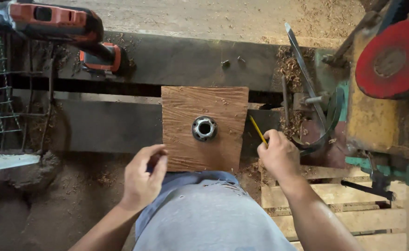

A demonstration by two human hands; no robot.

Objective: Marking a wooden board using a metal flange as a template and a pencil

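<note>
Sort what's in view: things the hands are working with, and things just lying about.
In use: wooden board, metal ring on it, yellow pencil in right hand, left hand at the board's edge.

Lying about: orange drill, red wheel, wire mesh.

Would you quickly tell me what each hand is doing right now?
Left hand: loosely curled, holding nothing, beside the wooden board.
Right hand: closed on a yellow pencil.

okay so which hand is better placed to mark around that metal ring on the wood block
Probably the right hand: it already grips the yellow pencil beside the wooden block. The left hand is empty at the block's near left corner, placed to steady it. The metal ring sits mid-block.
</note>
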